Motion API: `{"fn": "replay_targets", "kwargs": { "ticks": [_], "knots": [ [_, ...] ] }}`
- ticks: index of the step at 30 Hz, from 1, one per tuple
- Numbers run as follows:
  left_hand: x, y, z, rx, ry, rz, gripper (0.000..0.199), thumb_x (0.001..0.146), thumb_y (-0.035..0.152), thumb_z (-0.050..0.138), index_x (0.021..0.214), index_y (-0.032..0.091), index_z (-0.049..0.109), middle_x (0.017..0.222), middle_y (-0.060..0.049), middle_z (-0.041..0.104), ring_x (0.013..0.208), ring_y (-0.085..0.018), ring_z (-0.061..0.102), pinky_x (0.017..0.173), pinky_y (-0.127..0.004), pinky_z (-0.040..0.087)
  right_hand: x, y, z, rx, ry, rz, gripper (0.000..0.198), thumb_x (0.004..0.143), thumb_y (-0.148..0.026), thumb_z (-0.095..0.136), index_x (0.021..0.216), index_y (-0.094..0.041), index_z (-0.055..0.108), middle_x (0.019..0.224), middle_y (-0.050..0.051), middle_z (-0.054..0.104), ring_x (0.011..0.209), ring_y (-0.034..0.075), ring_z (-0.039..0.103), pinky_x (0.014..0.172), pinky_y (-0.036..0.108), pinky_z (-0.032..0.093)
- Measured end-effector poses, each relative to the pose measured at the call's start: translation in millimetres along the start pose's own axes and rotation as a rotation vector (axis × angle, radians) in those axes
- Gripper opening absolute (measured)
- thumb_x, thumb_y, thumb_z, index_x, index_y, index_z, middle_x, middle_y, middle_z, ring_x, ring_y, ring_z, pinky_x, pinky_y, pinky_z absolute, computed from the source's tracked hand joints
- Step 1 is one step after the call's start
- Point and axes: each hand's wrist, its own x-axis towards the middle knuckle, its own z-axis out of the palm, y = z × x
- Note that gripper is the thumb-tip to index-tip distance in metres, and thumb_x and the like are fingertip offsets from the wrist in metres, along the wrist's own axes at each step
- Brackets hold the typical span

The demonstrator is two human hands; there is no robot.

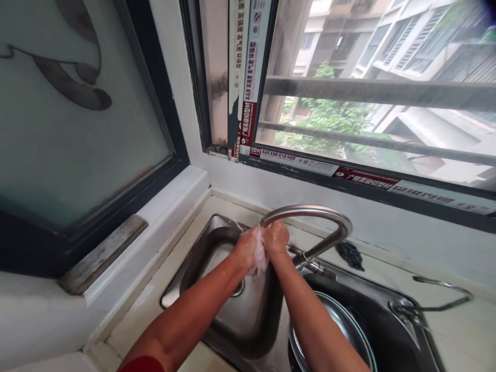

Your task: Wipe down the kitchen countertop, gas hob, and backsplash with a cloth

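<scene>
Both my hands are together over the left sink basin (236,330), just under the spout of the curved metal faucet (310,211). My left hand (245,248) is closed around one side of a wet, whitish-pink cloth (259,257). On the other side my right hand (276,237) grips the same bunched cloth, its fingers curled in. The lower end of the cloth hangs between the hands, above the basin floor. Water wets the hands. The drain (237,289) shows below my left wrist.
Metal lids or pans (354,330) sit in the right basin, partly behind my right forearm. A dark crumpled bag or scrubber (351,255) lies behind the sink. A second, thin tap (445,294) stands at right. Windows rise behind and at left.
</scene>
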Motion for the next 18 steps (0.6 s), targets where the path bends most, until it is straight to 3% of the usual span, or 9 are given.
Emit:
{"fn": "replay_targets", "kwargs": {
  "ticks": [3, 5, 7, 9, 11, 13, 15, 18],
  "knots": [
    [7, 13, 5, 0.108, -0.039, 0.045, 0.035, 0.094, 0.047, 0.06, 0.104, 0.013, 0.065, 0.1, -0.006, 0.067, 0.087, -0.017, 0.065, 0.078, -0.034, 0.055, 17, 15, -18, 0.105, -0.081, -0.09, 0.039, 0.093, -0.041, 0.039, 0.113, -0.017, 0.062, 0.101, 0.014, 0.066, 0.094, 0.026, 0.062, 0.084, 0.039, 0.048],
    [13, 28, 6, 0.175, -0.053, 0.103, 0.039, 0.089, 0.054, 0.063, 0.087, 0.015, 0.065, 0.08, -0.002, 0.064, 0.074, -0.014, 0.06, 0.069, -0.027, 0.049, 12, 21, -29, 0.239, -0.243, -0.213, 0.047, 0.09, -0.049, 0.048, 0.125, -0.018, 0.057, 0.112, 0.012, 0.066, 0.101, 0.024, 0.061, 0.09, 0.037, 0.048],
    [16, 41, 5, 0.248, -0.071, 0.159, 0.04, 0.081, 0.056, 0.07, 0.079, 0.017, 0.062, 0.071, 0.002, 0.059, 0.067, -0.012, 0.055, 0.063, -0.024, 0.043, 2, 24, -40, 0.282, -0.434, -0.267, 0.052, 0.083, -0.053, 0.06, 0.122, -0.018, 0.06, 0.106, 0.009, 0.068, 0.096, 0.025, 0.062, 0.088, 0.037, 0.049],
    [15, 50, 1, 0.318, -0.094, 0.197, 0.039, 0.075, 0.055, 0.075, 0.077, 0.018, 0.062, 0.069, 0.004, 0.057, 0.067, -0.011, 0.05, 0.062, -0.023, 0.039, -6, 25, -48, 0.262, -0.543, -0.211, 0.043, 0.078, -0.053, 0.065, 0.103, -0.018, 0.067, 0.088, 0.006, 0.069, 0.081, 0.024, 0.062, 0.08, 0.037, 0.05],
    [13, 52, -6, 0.416, -0.139, 0.215, 0.039, 0.074, 0.055, 0.075, 0.08, 0.019, 0.063, 0.071, 0.005, 0.057, 0.069, -0.01, 0.048, 0.063, -0.022, 0.037, -10, 25, -53, 0.365, -0.529, -0.134, 0.034, 0.079, -0.05, 0.063, 0.089, -0.018, 0.068, 0.078, 0.004, 0.067, 0.075, 0.022, 0.061, 0.077, 0.036, 0.05],
    [12, 48, -18, 0.533, -0.198, 0.204, 0.038, 0.07, 0.054, 0.076, 0.081, 0.02, 0.063, 0.071, 0.007, 0.055, 0.07, -0.01, 0.047, 0.064, -0.022, 0.035, -10, 22, -54, 0.604, -0.473, -0.074, 0.029, 0.079, -0.044, 0.063, 0.092, -0.019, 0.069, 0.087, 0.003, 0.07, 0.085, 0.022, 0.063, 0.083, 0.035, 0.05],
    [13, 39, -36, 0.629, -0.254, 0.16, 0.038, 0.059, 0.046, 0.083, 0.077, 0.02, 0.063, 0.069, 0.008, 0.054, 0.072, -0.011, 0.048, 0.065, -0.022, 0.036, -9, 18, -53, 0.887, -0.42, 0.054, 0.027, 0.074, -0.039, 0.066, 0.095, -0.021, 0.068, 0.094, 0.002, 0.071, 0.091, 0.022, 0.064, 0.087, 0.034, 0.051],
    [18, 21, -65, 0.644, -0.263, 0.089, 0.032, 0.045, 0.028, 0.087, 0.064, 0.02, 0.063, 0.062, 0.008, 0.054, 0.073, -0.013, 0.05, 0.07, -0.024, 0.039, -9, 13, -50, 1.158, -0.344, 0.283, 0.025, 0.069, -0.037, 0.065, 0.09, -0.024, 0.066, 0.083, -0.001, 0.07, 0.078, 0.019, 0.064, 0.078, 0.033, 0.054]
  ]
}}
